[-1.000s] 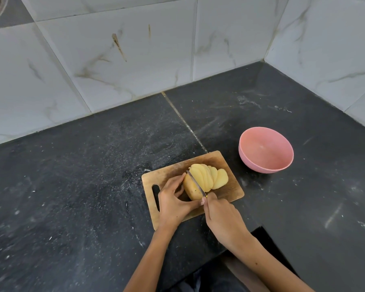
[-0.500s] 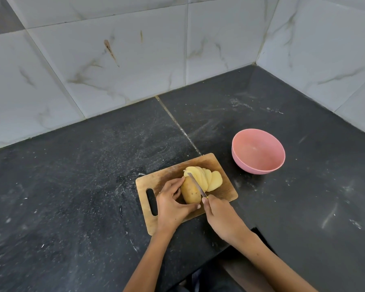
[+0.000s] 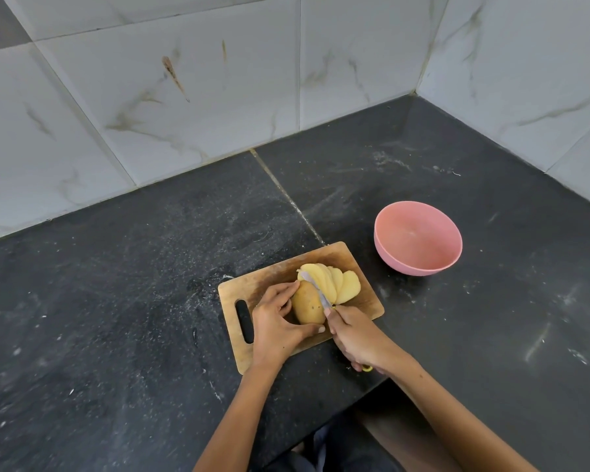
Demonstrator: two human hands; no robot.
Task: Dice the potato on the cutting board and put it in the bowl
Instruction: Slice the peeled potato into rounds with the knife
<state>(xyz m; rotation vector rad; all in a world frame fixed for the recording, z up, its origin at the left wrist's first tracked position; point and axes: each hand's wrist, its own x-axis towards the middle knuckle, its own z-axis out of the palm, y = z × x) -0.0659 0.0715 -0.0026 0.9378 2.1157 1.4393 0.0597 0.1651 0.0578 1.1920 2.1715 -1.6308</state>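
Corner of a kitchen: pale marble-look wall tiles (image 3: 218,97) on two sides, meeting at about 1 o'clock. Surface is a dark speckled stone counter (image 3: 116,284), dusty, with a grout seam running from the back wall toward the cutting board (image 3: 273,274). Board is wooden, slot handle at its 9 o'clock end, set near the counter's front edge.

Potato (image 3: 308,306) lies on the board, near its centre. Unsliced end sits at 7 o'clock of the fan of slices (image 3: 338,284), which lean over toward 3 o'clock. Left hand (image 3: 276,325) curls around the uncut end, index fingertip at its top, thumb along the near side. Right hand (image 3: 358,335) grips the handle of the knife (image 3: 315,291); blade lies across the potato at the cut face.

Pink bowl (image 3: 418,237) stands at 2 o'clock of the board, apart from it, nothing visible inside.

Progress, judged: slicing roughly half done. Remaining: finish slices, cut them into strips and cubes, transfer to bowl. No dice visible yet
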